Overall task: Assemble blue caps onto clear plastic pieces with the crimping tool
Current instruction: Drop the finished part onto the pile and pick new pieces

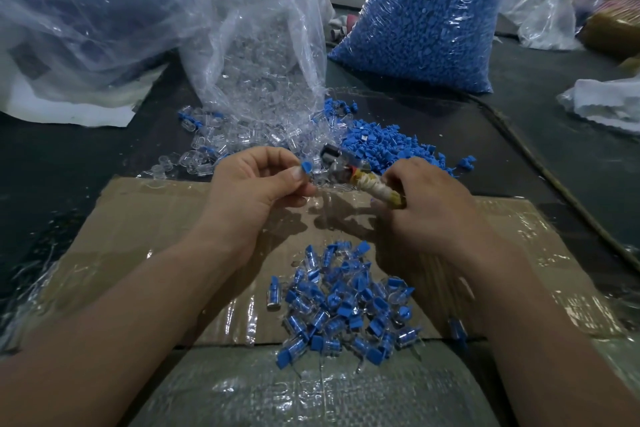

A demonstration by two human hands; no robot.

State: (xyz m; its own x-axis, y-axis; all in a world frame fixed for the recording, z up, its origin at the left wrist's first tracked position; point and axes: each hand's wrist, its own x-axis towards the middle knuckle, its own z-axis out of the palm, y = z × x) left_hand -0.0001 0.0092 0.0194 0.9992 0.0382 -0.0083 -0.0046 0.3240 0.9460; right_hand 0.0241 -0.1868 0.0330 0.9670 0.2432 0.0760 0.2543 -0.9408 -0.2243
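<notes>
- The left grip (256, 184) pinches a small blue plastic cap (306, 168) between thumb and fingertips. Whether a clear piece already sits under the cap I cannot tell.
- The right grip (427, 199) is clenched round the pale, tape-wrapped handle of the crimping tool (372, 188).
- The tool's long axis slants from the right grip up and to the left, so its head lies just beside the cap, on the cap's right. The head blurs into the clear plastic behind it, and I cannot tell how its jaws stand.
- The left grip already has the cap, so the coming move looks like a short sideways closing of tool head and cap, with nothing between them.
- Both grips hover over the far edge of a brown cardboard sheet covered in glossy tape (156, 218), which lies on the dark counter (69, 166).
- Just beyond the left grip, loose clear plastic pieces (204, 159) spill from a crumpled transparent bag (263, 45). Just beyond the tool lies a heap of loose blue caps (377, 146).
- A heap of finished blue-capped pieces (343, 305) lies on the cardboard between the forearms, well apart from the grips. Bare cardboard in between leaves room to drop the next one.
- A tall clear sack packed with blue caps (426, 21) stands at the back, well apart.
</notes>
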